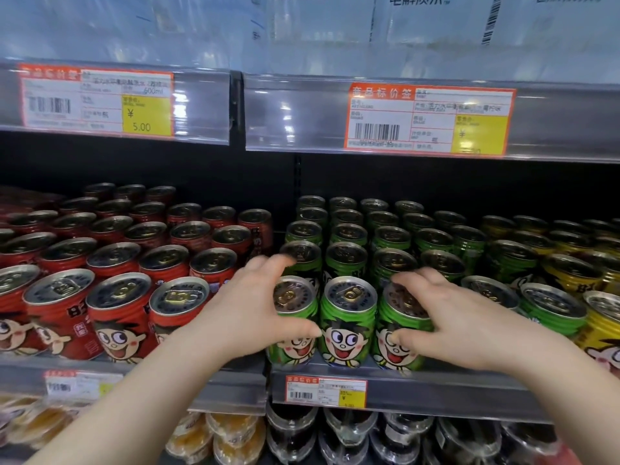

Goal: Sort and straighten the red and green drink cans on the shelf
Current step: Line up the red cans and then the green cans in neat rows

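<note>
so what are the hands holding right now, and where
The left hand grips the leftmost front green can, the right hand the third green can; each near the top, fingers over the rim, thumb on the front.

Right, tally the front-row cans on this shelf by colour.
Red cans: 4 (one cut off at the left edge)
Green cans: 5 (one partly hidden by the right hand)
Yellow cans: 1
Total: 10
</note>
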Demonstrator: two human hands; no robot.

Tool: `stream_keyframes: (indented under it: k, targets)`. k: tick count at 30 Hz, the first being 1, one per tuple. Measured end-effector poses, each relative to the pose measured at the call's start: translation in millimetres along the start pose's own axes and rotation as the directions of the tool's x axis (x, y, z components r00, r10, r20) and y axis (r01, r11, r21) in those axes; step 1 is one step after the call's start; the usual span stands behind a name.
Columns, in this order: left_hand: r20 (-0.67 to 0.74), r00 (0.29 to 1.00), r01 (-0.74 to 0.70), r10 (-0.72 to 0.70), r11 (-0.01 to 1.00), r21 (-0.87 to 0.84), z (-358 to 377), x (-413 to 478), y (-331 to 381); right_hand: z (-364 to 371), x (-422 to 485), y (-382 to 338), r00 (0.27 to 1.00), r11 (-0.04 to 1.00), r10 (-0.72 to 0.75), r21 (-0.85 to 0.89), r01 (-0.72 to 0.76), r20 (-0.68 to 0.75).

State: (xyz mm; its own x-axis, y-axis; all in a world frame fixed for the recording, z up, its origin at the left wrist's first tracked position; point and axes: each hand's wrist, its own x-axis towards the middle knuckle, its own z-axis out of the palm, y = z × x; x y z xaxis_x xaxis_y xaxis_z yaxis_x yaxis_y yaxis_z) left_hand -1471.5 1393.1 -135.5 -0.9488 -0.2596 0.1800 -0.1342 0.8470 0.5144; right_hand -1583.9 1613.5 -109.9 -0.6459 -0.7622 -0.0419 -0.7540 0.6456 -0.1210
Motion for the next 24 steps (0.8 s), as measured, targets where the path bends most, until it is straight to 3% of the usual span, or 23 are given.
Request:
stream_keyframes:
  k: [5, 9, 12, 15, 21, 24]
  targets:
    - [0.112, 0.991, -0.064, 0.071, 0.995, -0.071, -2.4, 3.1, 1.7, 1.5, 1.9, 2.3, 1.000, 1.000, -0.013, 0.004, 0.013, -0.004]
    - [0.060, 0.988, -0.150, 0.140, 0.970, 0.193, 7.6, 5.8, 17.3, 2.0, 2.6, 6.1, 1.000, 0.999, -0.028, 0.029, 0.028, -0.008]
    - [0.055, 0.984, -0.178, 0.170, 0.908, 0.380, 15.2, 11.1, 25.2, 1.7, 5.0, 14.2, 0.998, 0.987, -0.048, 0.152, 0.044, 0.028]
    - [0.051, 0.983, -0.181, 0.175, 0.908, 0.377, 16.1, 13.8, 23.1, 2.4, 7.4, 20.7, 0.998, 0.970, -0.064, 0.237, 0.057, 0.024]
    - [0.046, 0.987, -0.161, 0.155, 0.914, 0.373, 15.0, 14.9, 26.8, 0.8, 2.8, 25.6, 0.994, 0.972, -0.103, 0.207, 0.108, -0.037]
    - [0.022, 0.985, -0.168, 0.173, 0.908, 0.383, 15.7, 19.3, 42.2, -17.7, -3.8, 40.0, 0.979, 0.973, -0.039, 0.217, 0.083, -0.201]
